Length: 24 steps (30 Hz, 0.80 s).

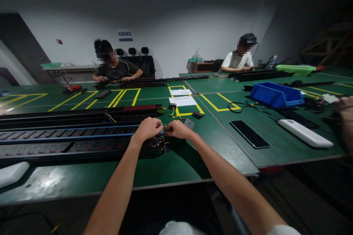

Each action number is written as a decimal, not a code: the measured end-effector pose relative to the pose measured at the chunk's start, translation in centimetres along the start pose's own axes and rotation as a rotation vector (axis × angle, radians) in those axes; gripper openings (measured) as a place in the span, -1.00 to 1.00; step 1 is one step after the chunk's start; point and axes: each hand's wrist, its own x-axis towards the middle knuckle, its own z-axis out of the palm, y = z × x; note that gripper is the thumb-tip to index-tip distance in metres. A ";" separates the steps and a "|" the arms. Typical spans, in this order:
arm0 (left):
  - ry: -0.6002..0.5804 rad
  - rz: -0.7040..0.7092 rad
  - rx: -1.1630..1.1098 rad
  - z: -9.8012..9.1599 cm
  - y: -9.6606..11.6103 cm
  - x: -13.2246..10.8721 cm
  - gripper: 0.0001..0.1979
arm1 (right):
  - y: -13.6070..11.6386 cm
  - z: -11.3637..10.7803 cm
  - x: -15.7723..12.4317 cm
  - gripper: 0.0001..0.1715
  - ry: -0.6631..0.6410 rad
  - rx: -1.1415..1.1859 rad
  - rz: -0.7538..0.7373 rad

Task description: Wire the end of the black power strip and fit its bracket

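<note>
Several long power strips lie side by side on the green table at the left. My left hand (pixel 150 128) curls over the right end of the blue-edged power strip (pixel 110 131), its fingers closed on it. Just right of that end, my right hand (pixel 178 129) is closed in a pinch; whatever its fingertips hold is too small to make out. Short coloured wires (pixel 164 126) show between my two hands. Nearest me, a black power strip (pixel 102 144) with red-marked sockets has loose wires at its end. A small grey plate (pixel 189 123) lies behind my right hand.
At right are a smartphone (pixel 249 134), a white power bank (pixel 305 133), a blue bin (pixel 277 94) and black cables. Paper sheets (pixel 182 101) and yellow tape outlines mark the green table (pixel 220 147). Two people sit across it; another person's hand (pixel 347 110) is at the right edge.
</note>
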 end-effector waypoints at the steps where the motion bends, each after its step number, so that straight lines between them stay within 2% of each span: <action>1: -0.002 0.000 -0.005 -0.1 0.0 -0.1 -0.73 | 0.0 0.0 0.0 -0.76 0.003 -0.008 0.001; 9: -0.077 -0.021 -0.035 -0.8 0.1 -0.1 -0.73 | 0.3 0.1 0.0 -0.72 0.012 -0.063 0.008; 14: -0.083 -0.046 0.004 -0.9 0.2 0.1 -0.77 | 0.2 0.0 0.1 -0.75 0.006 -0.045 0.001; 19: -0.080 -0.035 -0.017 -1.0 0.1 0.3 -0.79 | 0.3 0.0 0.1 -0.74 -0.029 0.056 0.048; 24: -0.115 -0.024 -0.056 -0.9 0.0 0.7 -0.76 | 0.5 0.4 0.2 -0.83 -0.092 0.191 0.102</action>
